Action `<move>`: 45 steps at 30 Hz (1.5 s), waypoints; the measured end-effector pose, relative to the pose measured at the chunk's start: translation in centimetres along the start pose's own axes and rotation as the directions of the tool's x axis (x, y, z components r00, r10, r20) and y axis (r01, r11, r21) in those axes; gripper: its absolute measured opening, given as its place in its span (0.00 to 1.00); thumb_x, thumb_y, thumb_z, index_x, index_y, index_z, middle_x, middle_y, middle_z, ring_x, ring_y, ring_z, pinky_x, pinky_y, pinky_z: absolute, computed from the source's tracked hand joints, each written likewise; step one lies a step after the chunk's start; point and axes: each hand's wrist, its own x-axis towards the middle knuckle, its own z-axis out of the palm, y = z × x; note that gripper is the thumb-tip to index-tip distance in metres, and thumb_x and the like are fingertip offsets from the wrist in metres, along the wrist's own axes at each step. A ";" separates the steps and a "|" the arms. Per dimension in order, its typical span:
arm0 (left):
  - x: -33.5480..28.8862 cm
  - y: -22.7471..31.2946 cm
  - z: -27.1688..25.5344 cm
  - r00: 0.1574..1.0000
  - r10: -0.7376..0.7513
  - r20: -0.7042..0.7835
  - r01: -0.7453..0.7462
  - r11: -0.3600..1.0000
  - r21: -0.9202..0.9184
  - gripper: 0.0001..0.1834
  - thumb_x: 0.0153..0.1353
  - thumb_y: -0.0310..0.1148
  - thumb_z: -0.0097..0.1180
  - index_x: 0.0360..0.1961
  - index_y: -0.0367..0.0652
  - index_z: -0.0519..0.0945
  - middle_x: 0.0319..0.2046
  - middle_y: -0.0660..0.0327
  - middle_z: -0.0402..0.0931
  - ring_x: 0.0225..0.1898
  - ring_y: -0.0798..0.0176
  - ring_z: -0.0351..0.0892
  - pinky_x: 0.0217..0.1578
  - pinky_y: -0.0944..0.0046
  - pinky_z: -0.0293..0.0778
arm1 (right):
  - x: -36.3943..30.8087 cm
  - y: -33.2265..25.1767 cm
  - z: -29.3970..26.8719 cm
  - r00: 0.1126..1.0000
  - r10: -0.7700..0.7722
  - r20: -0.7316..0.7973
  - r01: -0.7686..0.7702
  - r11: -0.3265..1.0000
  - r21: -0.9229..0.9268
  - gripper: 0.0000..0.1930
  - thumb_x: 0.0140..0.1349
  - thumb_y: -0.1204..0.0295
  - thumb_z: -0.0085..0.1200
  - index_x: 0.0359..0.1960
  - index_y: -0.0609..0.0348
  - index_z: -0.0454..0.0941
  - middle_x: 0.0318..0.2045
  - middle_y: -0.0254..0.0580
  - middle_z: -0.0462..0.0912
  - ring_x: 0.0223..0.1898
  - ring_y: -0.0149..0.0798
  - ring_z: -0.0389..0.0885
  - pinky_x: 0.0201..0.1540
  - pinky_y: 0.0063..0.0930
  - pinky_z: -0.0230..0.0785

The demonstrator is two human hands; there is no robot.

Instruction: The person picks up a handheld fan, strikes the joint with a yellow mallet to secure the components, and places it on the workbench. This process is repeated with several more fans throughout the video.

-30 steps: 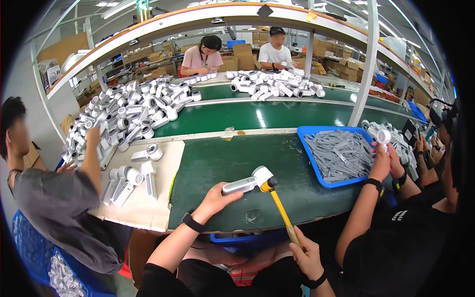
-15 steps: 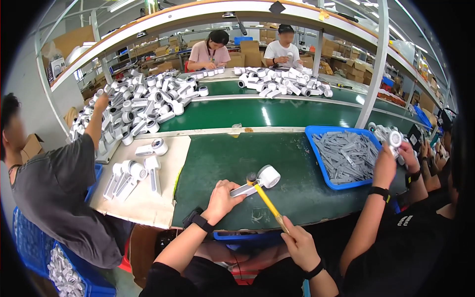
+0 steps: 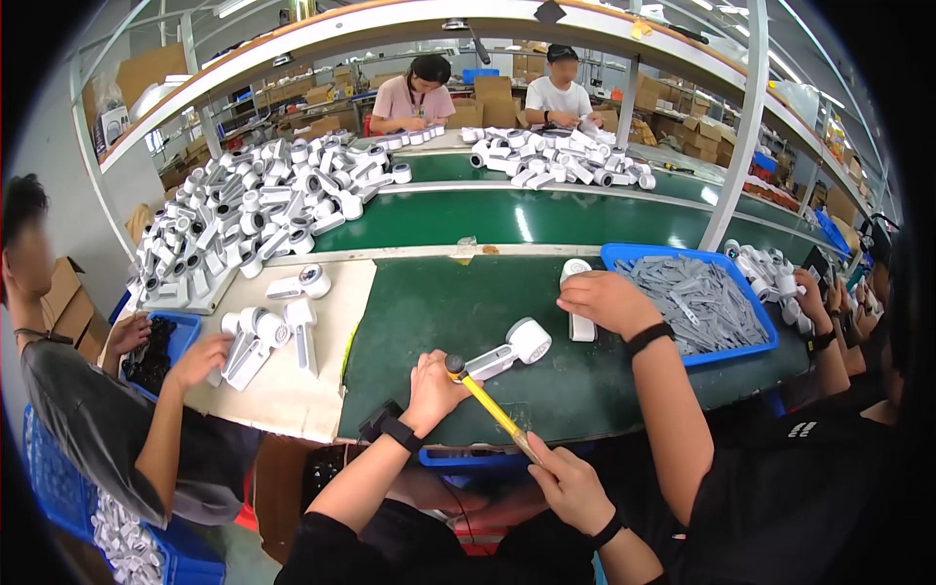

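On the green tabletop lies a white handheld device (image 3: 527, 341) with a round head and a grey strip along its handle. My left hand (image 3: 434, 395) is closed around the end of that handle, the round head pointing away to the right. In my right hand (image 3: 575, 490) is a hammer (image 3: 502, 419) with a yellow handle, gripped near its lower end. The dark hammer head is over the handle end, close to my left fingers; whether it touches cannot be made out. Farther right, a co-worker's hand (image 3: 614, 302) holds another white device (image 3: 582, 329) against the tabletop.
A blue tray (image 3: 673, 359) of grey strips stands at the right. Several white devices (image 3: 302, 336) lie on a pale board (image 3: 322, 409) at the left, with another co-worker's hand (image 3: 200, 361) beside them. Beyond, a big pile of devices (image 3: 283, 195) borders the green conveyor (image 3: 439, 219).
The hammer head has moved left along the handle toward my left fingers. The right co-worker has brought a device onto my tabletop. The left co-worker's hand has come from the pile to the board.
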 end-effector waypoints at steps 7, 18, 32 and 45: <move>0.0 1.7 -0.8 0.999 -0.012 0.037 0.011 1.000 0.027 0.20 0.43 0.44 0.75 0.35 0.43 0.86 0.35 0.57 0.79 0.45 0.49 0.75 0.46 0.52 0.71 | -0.9 1.5 0.0 0.998 0.057 -0.020 -0.053 0.987 0.154 0.28 0.61 0.78 0.59 0.65 0.58 0.70 0.28 0.45 0.76 0.28 0.40 0.77 0.35 0.28 0.70; 0.2 3.0 -1.4 0.997 -0.024 0.080 0.013 0.991 0.133 0.19 0.46 0.44 0.72 0.35 0.42 0.87 0.38 0.55 0.80 0.48 0.50 0.74 0.49 0.51 0.71 | -0.8 3.1 -0.9 0.959 0.156 -0.236 -0.131 0.984 0.118 0.27 0.63 0.79 0.55 0.65 0.63 0.68 0.34 0.51 0.80 0.33 0.40 0.80 0.39 0.26 0.70; 2.8 1.0 -3.2 0.969 0.238 -0.060 -0.229 0.965 0.128 0.13 0.54 0.30 0.64 0.40 0.36 0.81 0.37 0.45 0.79 0.44 0.40 0.78 0.48 0.48 0.74 | -3.7 6.2 -0.8 0.971 0.194 -0.136 -0.151 0.949 0.275 0.28 0.63 0.76 0.59 0.65 0.62 0.69 0.30 0.44 0.81 0.30 0.30 0.77 0.38 0.24 0.71; 5.8 0.3 -3.1 0.968 0.187 -0.168 -0.057 0.815 0.576 0.28 0.50 0.35 0.67 0.55 0.45 0.77 0.55 0.50 0.72 0.56 0.46 0.70 0.53 0.49 0.69 | -10.7 6.0 -0.5 0.829 0.523 -0.197 -0.310 0.723 0.617 0.28 0.62 0.82 0.55 0.66 0.64 0.69 0.25 0.34 0.79 0.20 0.22 0.73 0.23 0.17 0.65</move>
